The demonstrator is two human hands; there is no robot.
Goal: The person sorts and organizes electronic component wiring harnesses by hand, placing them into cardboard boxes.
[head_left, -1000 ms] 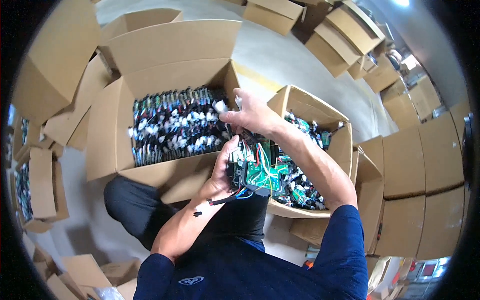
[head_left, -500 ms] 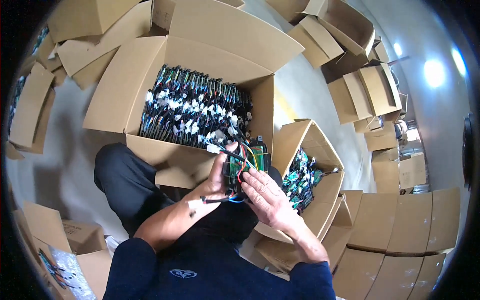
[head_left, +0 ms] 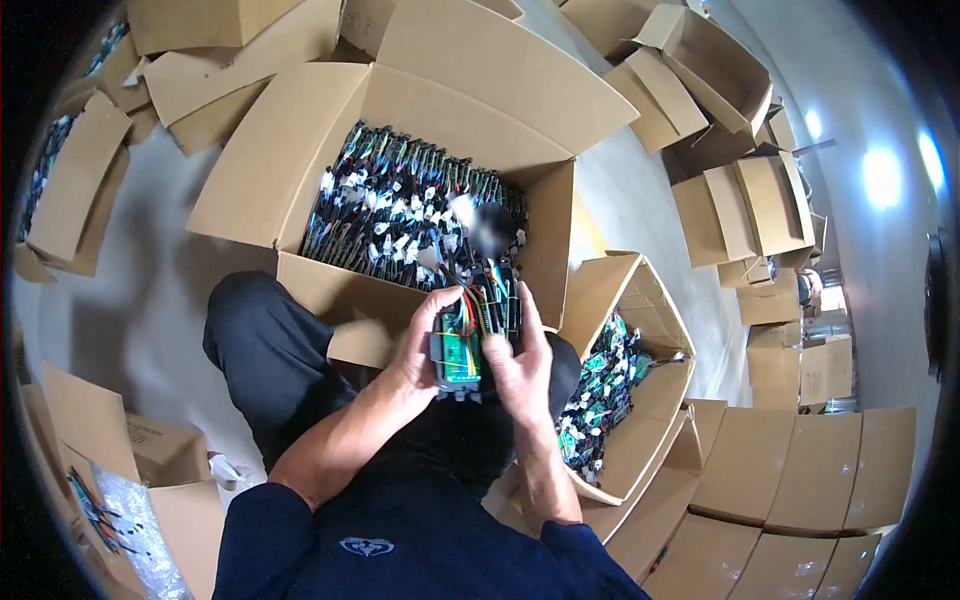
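Above my lap, my left hand [head_left: 420, 345] grips a green circuit board [head_left: 461, 358] in a dark housing, a yellow band around it. Red, yellow and other coloured wires rise from its upper end. My right hand [head_left: 524, 368] closes round a dark bundle of wires [head_left: 500, 300] right beside the board; whether the two are one unit I cannot tell. Just beyond both hands stands a large open carton [head_left: 345, 275], packed with rows of similar wired boards [head_left: 400, 200] with white connectors. A blurred dark shape with a white end shows above the bundle.
At my right, a smaller open carton [head_left: 655, 300] holds loose green boards and wires [head_left: 605, 390]. Closed cartons [head_left: 745, 465] are stacked at the lower right. Bubble wrap [head_left: 140, 530] lines an open box at the lower left. More open cartons [head_left: 700, 70] stand on the far floor.
The board has turned upright and my right hand has moved from lying flat over it to gripping the dark bundle at its side. The whole view has shifted slightly.
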